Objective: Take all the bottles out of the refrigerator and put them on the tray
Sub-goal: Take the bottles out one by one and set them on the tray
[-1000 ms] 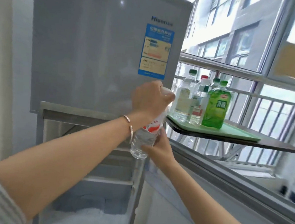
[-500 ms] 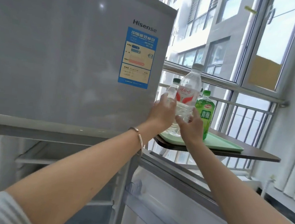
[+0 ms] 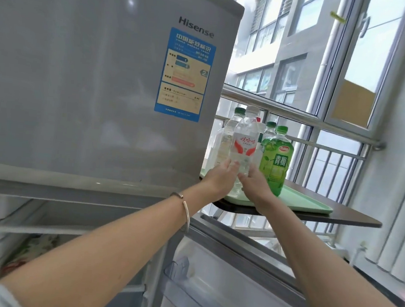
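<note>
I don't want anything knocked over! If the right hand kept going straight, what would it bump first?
The right hand grips the red-labelled water bottle; beyond it, probably the green-capped clear bottle behind, depth unclear.

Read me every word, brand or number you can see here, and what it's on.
"Hisense": grey refrigerator door.
"中国能效标识", "2": blue energy sticker on it; small print blurred.
"娃哈哈": clear plastic water bottle, red-and-white label.
"青梅": green plastic drink bottle; its red logo is unreadable.

Outstretched left hand (image 3: 220, 179) gripping, right hand (image 3: 255, 186) gripping
</note>
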Available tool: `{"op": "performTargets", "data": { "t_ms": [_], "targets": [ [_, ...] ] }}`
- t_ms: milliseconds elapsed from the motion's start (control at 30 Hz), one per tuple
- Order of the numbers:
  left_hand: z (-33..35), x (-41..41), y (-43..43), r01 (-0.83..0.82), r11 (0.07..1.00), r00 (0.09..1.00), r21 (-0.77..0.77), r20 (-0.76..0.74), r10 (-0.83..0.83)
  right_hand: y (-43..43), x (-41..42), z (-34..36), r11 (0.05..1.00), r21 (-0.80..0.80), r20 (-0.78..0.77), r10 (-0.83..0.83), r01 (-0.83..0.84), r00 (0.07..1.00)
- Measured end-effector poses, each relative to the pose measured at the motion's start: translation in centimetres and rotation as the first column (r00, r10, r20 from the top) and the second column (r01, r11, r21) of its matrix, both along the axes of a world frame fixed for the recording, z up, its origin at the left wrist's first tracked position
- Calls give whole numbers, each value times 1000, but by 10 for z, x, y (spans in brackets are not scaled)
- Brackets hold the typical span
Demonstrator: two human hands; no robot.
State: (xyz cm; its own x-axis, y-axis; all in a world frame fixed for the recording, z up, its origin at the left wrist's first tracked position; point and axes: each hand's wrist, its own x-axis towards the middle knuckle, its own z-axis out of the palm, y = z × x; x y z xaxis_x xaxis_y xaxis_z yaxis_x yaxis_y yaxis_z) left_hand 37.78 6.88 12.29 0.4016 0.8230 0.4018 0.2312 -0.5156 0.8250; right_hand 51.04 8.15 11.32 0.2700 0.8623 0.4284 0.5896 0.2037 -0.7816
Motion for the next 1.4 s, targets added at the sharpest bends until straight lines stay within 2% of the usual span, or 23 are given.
{"op": "performTargets", "data": {
  "t_ms": [200, 267, 300, 333, 367, 400, 433, 500, 667, 767, 867, 933, 1033, 1100, 1167, 1233, 1400],
  "targets": [
    [-1, -2, -10, -2, 1000, 1000, 9, -16, 2, 40, 21, 6, 990, -128, 7, 59, -58, 998],
    [1, -5, -14, -25, 1000, 999, 11, -36, 25, 34, 10, 7, 990, -139, 4, -11, 12, 1000],
    [1, -8, -16, -45, 999, 998, 30, -43, 47, 24, 0, 6, 991, -96, -14, -92, 90, 996],
    [2, -13, -20, -73, 996, 996, 56, -39, 75, 12, -13, 6, 982, 11, -34, -191, 191, 981],
    [3, -17, -24, -104, 991, 994, 84, -10, 105, -2, -26, 6, 945, 160, -52, -279, 283, 959],
    [5, -22, -28, -131, 986, 991, 102, 33, 128, -19, -41, 9, 905, 298, -54, -303, 305, 951],
    [3, -31, -31, -159, 980, 986, 118, 70, 152, -35, -60, 8, 884, 395, -17, -264, 249, 964],
    [-6, -52, -33, -227, 964, 973, 140, 81, 217, -56, -91, 0, 908, 410, 96, -137, 86, 986],
    [-64, -125, -26, -325, 936, 942, 134, -45, 333, -64, -155, -56, 980, 186, 171, 35, -67, 985],
    [-118, -182, -16, -361, 926, 896, 113, -234, 378, -51, -200, -108, 976, -106, 253, 213, -192, 944],
    [-179, -232, 2, -389, 921, 790, 24, -505, 347, -34, -234, -162, 911, -341, 394, 363, -232, 844],
    [-214, -255, 17, -459, 888, 709, -39, -618, 340, -20, -251, -198, 866, -445, 437, 432, -228, 789],
    [-259, -276, 39, -585, 810, 573, -43, -729, 374, 0, -264, -245, 801, -555, 454, 519, -227, 724],
    [-283, -284, 54, -637, 771, 501, -25, -773, 389, 7, -268, -267, 748, -635, 470, 571, -191, 673],
    [-307, -287, 73, -724, 690, 425, -14, -796, 430, 15, -268, -282, 716, -681, 490, 602, -154, 630],
    [-325, -288, 90, -780, 625, 392, -28, -801, 453, 21, -265, -292, 706, -693, 489, 609, -145, 624],
    [-353, -283, 119, -814, 550, 503, -188, -702, 504, 36, -261, -305, 690, -709, 460, 611, -149, 644]
  ]
}}
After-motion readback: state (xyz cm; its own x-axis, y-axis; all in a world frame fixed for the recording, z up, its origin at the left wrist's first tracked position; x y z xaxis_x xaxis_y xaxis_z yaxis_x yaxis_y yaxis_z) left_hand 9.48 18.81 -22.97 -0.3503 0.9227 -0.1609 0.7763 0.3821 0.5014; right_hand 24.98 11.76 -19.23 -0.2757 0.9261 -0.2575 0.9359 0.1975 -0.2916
